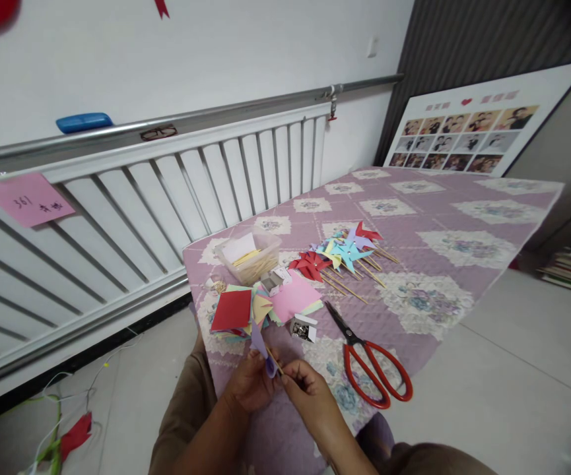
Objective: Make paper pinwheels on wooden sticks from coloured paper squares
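Observation:
In my left hand [251, 382] is a purple paper pinwheel [258, 340], its blades partly hidden by the fingers. My right hand [305, 389] pinches a thin wooden stick [275, 361] that meets the pinwheel. Just beyond my hands lie a stack of coloured paper squares with a red one [232, 310] on top and a pile of pink paper [295, 297]. A small open box of metal pins [303, 328] stands near my right hand. To its right rest scissors [364, 356] with red handles, blades a little apart.
Several paper pinwheels on sticks [347, 254] lie in a heap farther back. A clear plastic box [250, 256] holds wooden sticks. A white radiator [206, 178] runs along the table's left side. The floral tablecloth [428, 257] hangs over the right edge.

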A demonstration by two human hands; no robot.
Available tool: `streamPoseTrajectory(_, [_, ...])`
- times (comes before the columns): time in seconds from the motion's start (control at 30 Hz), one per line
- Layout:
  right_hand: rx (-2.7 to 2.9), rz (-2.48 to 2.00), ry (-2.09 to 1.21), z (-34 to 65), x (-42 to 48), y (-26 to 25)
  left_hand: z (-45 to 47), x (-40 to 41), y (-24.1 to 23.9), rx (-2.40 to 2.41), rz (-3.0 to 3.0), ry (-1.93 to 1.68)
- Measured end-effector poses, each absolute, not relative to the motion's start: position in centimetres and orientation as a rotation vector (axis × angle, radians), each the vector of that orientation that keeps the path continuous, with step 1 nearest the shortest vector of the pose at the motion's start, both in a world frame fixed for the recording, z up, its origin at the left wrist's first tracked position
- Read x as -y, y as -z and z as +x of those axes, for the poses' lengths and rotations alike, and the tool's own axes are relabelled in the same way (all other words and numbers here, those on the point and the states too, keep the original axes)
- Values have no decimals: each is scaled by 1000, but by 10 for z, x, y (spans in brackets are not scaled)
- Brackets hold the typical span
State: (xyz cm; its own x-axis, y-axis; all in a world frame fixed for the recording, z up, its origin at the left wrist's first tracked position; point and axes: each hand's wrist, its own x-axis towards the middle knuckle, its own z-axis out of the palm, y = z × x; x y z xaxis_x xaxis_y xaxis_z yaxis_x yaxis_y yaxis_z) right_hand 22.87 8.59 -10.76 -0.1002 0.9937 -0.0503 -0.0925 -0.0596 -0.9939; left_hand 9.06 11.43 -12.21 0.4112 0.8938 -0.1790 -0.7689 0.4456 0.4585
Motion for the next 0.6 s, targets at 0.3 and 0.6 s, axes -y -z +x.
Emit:
streamPoseTrajectory(0.3, [1232, -1161, -1350, 232, -85, 98, 93, -113, 116, -481, 359, -1095])
streamPoseTrajectory(0.6, [1249, -1164, -1326, 231, -86, 96, 95, -114, 115, -532, 352, -1124])
